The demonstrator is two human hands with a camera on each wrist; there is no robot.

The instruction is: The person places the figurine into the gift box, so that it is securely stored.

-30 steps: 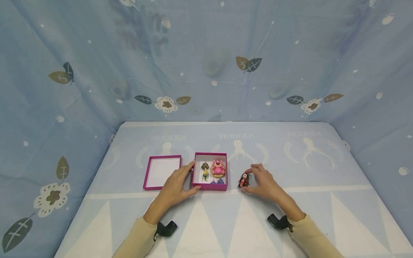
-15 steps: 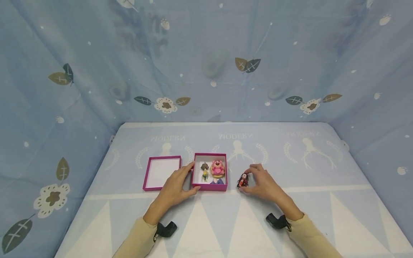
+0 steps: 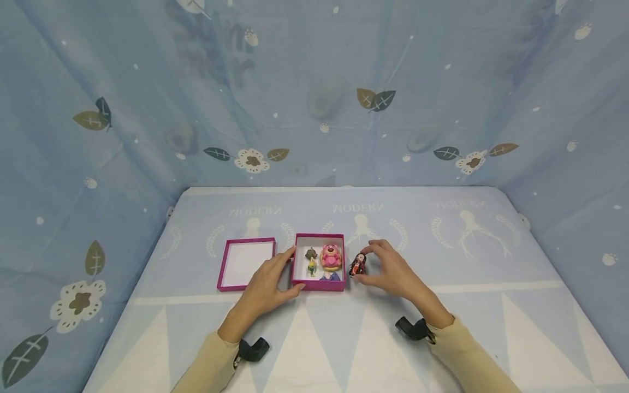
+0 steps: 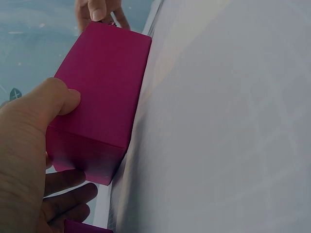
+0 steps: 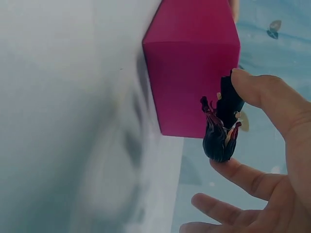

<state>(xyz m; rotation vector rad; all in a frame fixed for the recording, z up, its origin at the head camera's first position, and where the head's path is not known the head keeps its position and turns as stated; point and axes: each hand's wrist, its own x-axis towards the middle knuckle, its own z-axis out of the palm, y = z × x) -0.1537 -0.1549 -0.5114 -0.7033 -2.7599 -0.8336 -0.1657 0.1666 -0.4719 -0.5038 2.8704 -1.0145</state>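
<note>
My right hand (image 3: 390,270) pinches a small dark-haired figurine (image 3: 358,265) between thumb and forefinger, just off the right wall of an open magenta box (image 3: 321,285). In the right wrist view the figurine (image 5: 221,126) hangs head down at the fingertips, in front of the box wall (image 5: 184,87). My left hand (image 3: 267,281) grips the box at its left side, thumb (image 4: 65,101) on the front wall. Inside the box lie a pink bear figurine (image 3: 331,257), a small yellow-green figurine (image 3: 312,266), a brown-grey piece (image 3: 311,253) and a partly hidden blue one (image 3: 330,277).
A magenta-rimmed lid (image 3: 245,263), white inside, lies left of the box, partly behind the left hand. The table (image 3: 442,322) has a patterned light-blue cover. A blue printed curtain (image 3: 314,109) rises behind and at both sides.
My right hand has lifted the figurine and carried it left, close to the box's right wall. The left hand stays on the box.
</note>
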